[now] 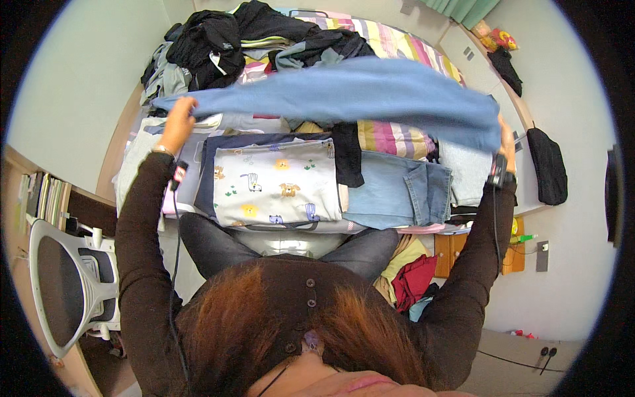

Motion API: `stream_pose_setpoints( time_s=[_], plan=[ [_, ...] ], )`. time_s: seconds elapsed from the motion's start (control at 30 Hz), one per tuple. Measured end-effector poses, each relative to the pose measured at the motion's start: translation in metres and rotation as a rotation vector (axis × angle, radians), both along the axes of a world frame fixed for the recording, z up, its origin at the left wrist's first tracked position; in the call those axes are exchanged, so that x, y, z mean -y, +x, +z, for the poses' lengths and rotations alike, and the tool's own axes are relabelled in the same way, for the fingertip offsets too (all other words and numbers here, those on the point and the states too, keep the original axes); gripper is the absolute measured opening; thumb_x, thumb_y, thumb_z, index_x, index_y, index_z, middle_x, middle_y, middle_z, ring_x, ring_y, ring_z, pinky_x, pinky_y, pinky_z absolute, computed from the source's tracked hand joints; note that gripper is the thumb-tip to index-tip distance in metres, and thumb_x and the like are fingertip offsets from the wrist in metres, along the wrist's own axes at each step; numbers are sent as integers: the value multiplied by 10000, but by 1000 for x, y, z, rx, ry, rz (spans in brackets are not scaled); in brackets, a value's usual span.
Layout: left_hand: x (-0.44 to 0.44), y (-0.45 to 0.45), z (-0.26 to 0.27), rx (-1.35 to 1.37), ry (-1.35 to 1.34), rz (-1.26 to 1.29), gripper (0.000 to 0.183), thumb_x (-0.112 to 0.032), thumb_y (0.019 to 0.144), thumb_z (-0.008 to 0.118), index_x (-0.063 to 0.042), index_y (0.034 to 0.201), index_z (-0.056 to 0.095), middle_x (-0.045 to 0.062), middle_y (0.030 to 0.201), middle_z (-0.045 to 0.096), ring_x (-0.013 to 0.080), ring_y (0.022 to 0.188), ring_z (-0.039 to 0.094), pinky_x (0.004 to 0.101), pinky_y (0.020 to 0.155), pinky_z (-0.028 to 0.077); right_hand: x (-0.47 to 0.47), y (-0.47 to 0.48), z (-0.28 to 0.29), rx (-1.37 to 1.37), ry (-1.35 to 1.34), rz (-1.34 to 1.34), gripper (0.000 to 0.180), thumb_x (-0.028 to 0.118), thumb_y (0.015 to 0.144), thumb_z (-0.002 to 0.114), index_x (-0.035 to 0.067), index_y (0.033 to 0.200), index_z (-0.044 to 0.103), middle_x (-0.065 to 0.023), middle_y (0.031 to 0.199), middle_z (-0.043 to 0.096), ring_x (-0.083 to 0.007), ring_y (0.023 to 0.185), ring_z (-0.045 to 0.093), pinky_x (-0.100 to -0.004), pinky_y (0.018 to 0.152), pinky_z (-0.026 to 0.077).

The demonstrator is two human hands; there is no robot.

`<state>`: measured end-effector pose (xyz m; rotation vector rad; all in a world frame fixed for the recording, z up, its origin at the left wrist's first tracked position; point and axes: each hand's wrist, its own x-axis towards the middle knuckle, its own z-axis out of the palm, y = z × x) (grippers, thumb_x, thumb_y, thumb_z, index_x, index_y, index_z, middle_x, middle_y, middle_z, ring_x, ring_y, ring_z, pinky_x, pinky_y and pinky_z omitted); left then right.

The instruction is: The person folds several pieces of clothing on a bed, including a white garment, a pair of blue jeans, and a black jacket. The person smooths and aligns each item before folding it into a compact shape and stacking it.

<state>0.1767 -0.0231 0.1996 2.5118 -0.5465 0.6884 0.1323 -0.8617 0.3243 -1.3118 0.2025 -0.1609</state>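
Observation:
A pair of blue trousers (347,92), blurred by motion, is stretched sideways above the bed between my two hands. My left hand (179,124) grips its narrower end at the left. At the right, my right hand (507,144) holds the wider end, its fingers partly hidden behind the cloth. Nearer to me lies a folded white cloth with animal prints (278,183), on top of a dark navy folded garment (204,178). Beside it to the right are folded light-blue jeans (397,188). A black piece of cloth (348,154) lies between them.
A heap of black and grey clothes (208,49) covers the bed's far left, on a striped bedspread (397,39). More clothes (412,273) are piled low at my right. An office chair (69,288) stands at left; a black bag (545,166) hangs at right.

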Motion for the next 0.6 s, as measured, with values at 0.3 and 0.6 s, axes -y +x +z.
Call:
stream_pose_setpoints(
  time_s=[0.3, 0.6],
  plan=[
    [61, -121, -178, -715, 351, -286, 329, -46, 733, 631, -53, 1058, 577, 207, 1079, 583, 404, 999, 590, 436, 863, 485, 40, -119, -266, -799, -890, 344, 588, 238, 830, 681, -25, 1330, 519, -114, 1302, 585, -219, 1180, 520, -329, 1028, 370],
    [64, -76, -215, -674, 148, 301, 371, -153, 755, 698, 5, 1049, 538, 254, 973, 641, 415, 955, 613, 460, 841, 489, 51, -134, -291, -391, -1004, -394, 409, 215, 828, 707, -100, 1073, 616, -181, 976, 683, -252, 855, 635, -356, 785, 484]
  ],
)
